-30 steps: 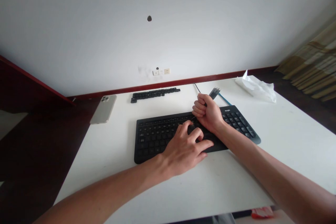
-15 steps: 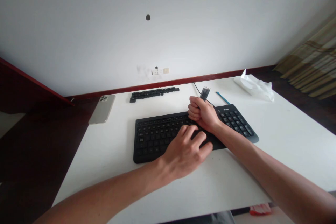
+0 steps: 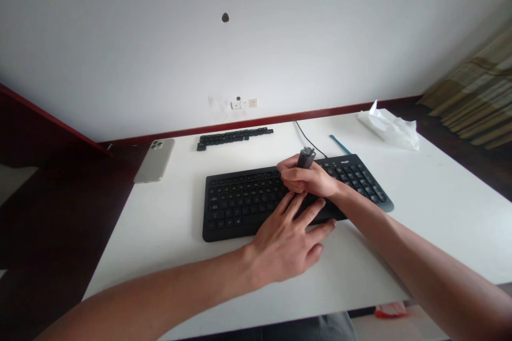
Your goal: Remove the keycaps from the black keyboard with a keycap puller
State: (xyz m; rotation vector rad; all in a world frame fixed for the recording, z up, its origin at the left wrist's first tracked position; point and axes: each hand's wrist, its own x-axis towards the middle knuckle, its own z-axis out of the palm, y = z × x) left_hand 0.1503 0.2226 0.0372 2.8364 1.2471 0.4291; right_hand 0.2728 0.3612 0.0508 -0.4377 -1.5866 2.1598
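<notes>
Watching plain white wall (image 3: 120, 37) filling upper view, small dark hole (image 3: 225, 17) sitting high in it. Picking out double wall socket plate (image 3: 242, 103) low down, faint smudge just left. Dark red skirting board (image 3: 256, 120) running behind white desk (image 3: 440, 213). Dark floor (image 3: 52, 234) showing left of desk, red item (image 3: 390, 310) lying beyond near edge. Striped beige curtain (image 3: 476, 90) hanging at right. Even soft light falling across wall.

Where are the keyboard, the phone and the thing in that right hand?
Black keyboard (image 3: 240, 208), head view, its left keys.
Smartphone (image 3: 154, 160), head view, its back.
Dark grey object (image 3: 305, 157), head view, its top end.
</notes>
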